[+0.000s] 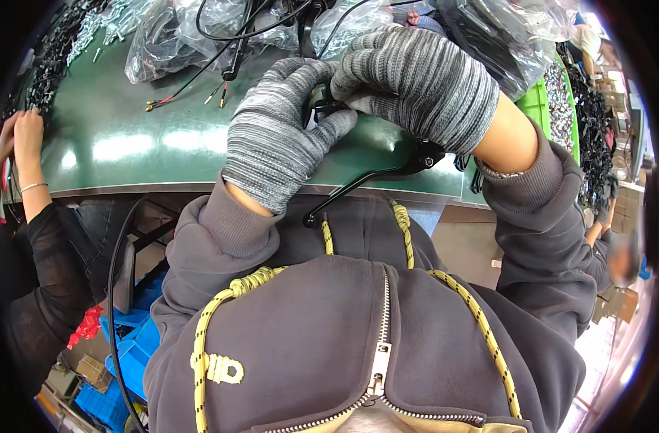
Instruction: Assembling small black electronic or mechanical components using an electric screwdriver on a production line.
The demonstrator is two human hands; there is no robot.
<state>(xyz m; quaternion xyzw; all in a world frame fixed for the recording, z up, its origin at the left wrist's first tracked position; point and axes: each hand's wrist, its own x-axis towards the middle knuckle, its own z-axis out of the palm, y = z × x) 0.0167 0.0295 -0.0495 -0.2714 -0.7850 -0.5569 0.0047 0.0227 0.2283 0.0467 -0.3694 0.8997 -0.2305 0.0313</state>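
While gripping a dark part (320, 103) (mostly hidden) between left hand (277, 133) and right hand (423, 83), hemmed in by bags (157, 49) and wires (156, 102) beyond and a lever (381, 174) overhanging the table (84, 94) edge.

Your fingers (333, 128) are above a green workbench (91, 108) with a glossy top. White light reflections (124, 146) lie on the surface left of your fingers. Below the bench's level, well to the left of and nearer you than your fingers, you have blue crates (145, 350). Brownish floor (463, 234) shows to the right, past the bench's front edge. Farther right of your fingers stand cardboard boxes (621, 304) and strong white glare (592, 368), source indeterminable.
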